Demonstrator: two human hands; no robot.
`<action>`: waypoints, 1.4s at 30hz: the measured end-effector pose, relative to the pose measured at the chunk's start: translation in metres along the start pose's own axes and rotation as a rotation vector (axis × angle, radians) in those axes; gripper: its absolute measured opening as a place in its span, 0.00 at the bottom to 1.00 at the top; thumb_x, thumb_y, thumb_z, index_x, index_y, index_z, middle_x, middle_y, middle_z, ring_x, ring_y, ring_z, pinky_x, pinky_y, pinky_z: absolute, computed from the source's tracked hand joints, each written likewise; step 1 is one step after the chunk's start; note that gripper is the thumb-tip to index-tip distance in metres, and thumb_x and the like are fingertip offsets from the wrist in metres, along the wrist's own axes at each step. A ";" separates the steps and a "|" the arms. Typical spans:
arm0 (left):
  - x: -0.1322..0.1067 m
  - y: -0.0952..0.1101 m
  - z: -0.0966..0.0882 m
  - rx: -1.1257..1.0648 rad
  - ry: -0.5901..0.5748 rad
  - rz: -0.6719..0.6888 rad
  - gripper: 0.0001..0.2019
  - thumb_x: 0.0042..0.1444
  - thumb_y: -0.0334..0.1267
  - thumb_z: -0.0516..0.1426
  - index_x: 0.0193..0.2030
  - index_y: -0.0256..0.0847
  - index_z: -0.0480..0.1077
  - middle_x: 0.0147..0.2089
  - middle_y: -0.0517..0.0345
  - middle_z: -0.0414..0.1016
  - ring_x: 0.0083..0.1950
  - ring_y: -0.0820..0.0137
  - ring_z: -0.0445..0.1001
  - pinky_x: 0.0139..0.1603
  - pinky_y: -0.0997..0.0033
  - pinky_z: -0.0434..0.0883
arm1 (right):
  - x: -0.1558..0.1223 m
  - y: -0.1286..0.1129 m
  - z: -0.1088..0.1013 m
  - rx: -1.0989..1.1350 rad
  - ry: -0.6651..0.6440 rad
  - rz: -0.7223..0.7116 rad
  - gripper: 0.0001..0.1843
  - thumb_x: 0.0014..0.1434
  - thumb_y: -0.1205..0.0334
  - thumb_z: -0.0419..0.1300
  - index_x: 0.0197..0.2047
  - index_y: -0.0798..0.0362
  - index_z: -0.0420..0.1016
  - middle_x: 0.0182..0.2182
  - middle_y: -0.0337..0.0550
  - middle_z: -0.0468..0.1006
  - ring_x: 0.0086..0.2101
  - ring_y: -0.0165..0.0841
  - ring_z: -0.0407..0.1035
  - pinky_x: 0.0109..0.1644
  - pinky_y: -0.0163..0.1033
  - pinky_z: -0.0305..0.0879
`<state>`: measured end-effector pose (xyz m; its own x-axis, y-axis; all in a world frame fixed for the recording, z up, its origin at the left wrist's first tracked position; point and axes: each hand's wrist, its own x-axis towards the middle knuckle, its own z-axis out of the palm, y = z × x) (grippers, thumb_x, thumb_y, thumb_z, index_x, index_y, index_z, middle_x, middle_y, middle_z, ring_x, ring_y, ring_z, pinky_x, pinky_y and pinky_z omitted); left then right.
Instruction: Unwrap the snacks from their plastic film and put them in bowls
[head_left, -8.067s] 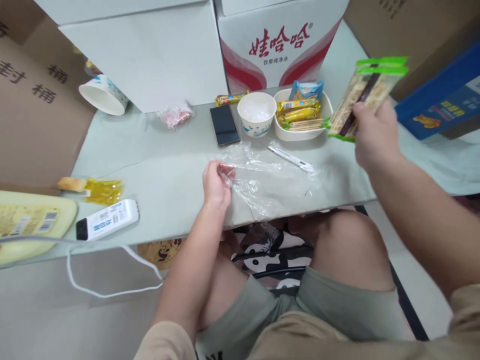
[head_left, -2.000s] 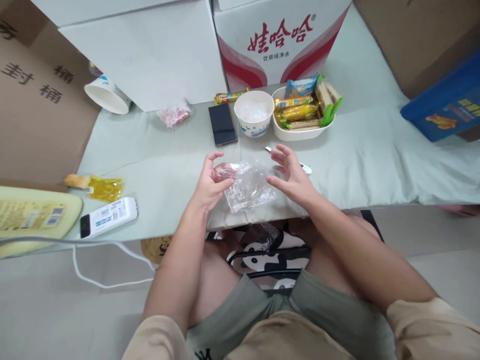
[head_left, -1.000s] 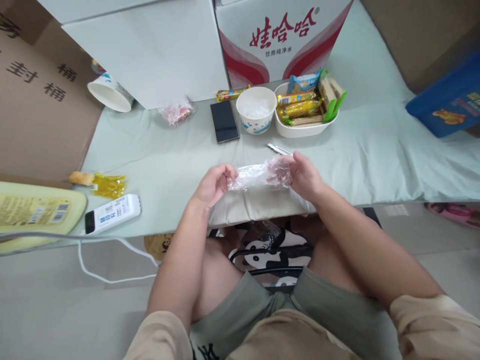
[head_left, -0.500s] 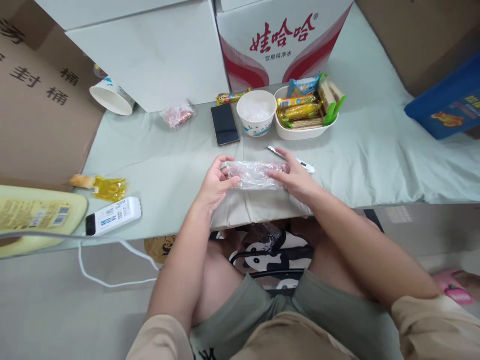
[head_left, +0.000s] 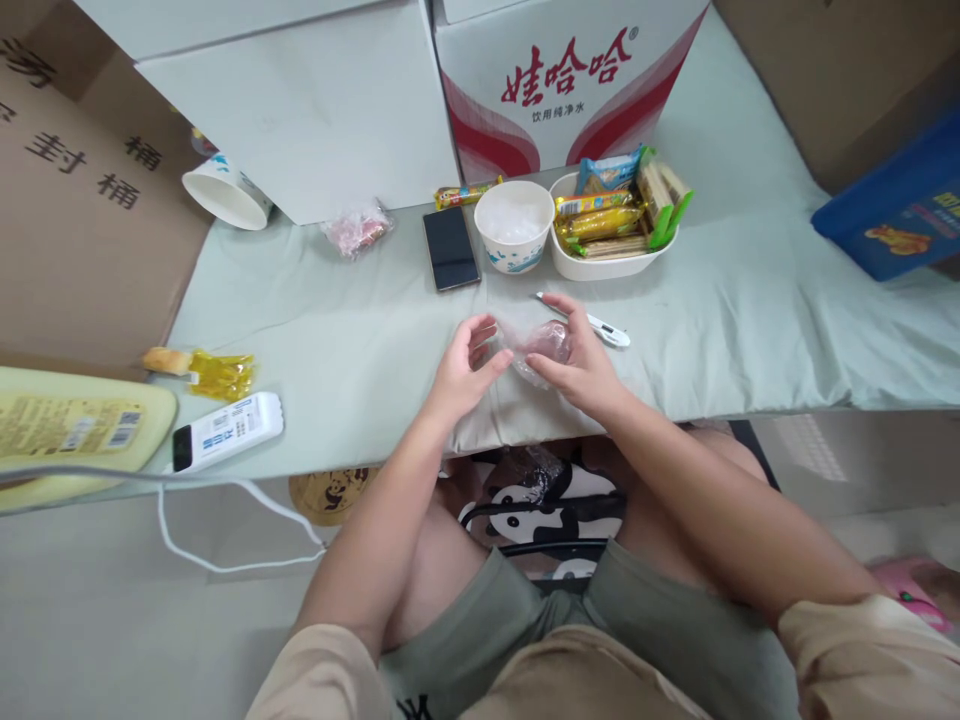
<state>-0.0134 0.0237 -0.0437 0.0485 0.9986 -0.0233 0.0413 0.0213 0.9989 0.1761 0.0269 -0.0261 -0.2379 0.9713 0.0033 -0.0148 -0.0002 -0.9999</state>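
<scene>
Above the counter near its front edge, the right hand holds crumpled film between thumb and fingers. The left hand is spread at the film's left end; whether it touches, I cannot tell. Just beyond lies a knife, then a phone, cup and bowl of snacks, before a box.

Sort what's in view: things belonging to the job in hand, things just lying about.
Likely the job:
- clear plastic, in the right hand
- white cutter, perhaps; unheld, near that hand

Seemingly lying about:
- phone
- tipped paper cup
- yellow wrapper
- pale yellow jug
</scene>
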 end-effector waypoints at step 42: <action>0.006 0.023 -0.007 -0.177 0.048 -0.064 0.04 0.58 0.37 0.61 0.39 0.42 0.70 0.40 0.57 0.74 0.42 0.71 0.73 0.46 0.68 0.71 | 0.087 -0.082 -0.025 -0.760 0.325 -0.267 0.08 0.54 0.70 0.63 0.29 0.54 0.67 0.27 0.33 0.70 0.32 0.25 0.64 0.42 0.41 0.63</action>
<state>-0.0195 0.0305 -0.0207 0.0034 0.9960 -0.0893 -0.1338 0.0890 0.9870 0.1810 0.1179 0.0556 -0.0276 0.9359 0.3512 0.6496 0.2838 -0.7053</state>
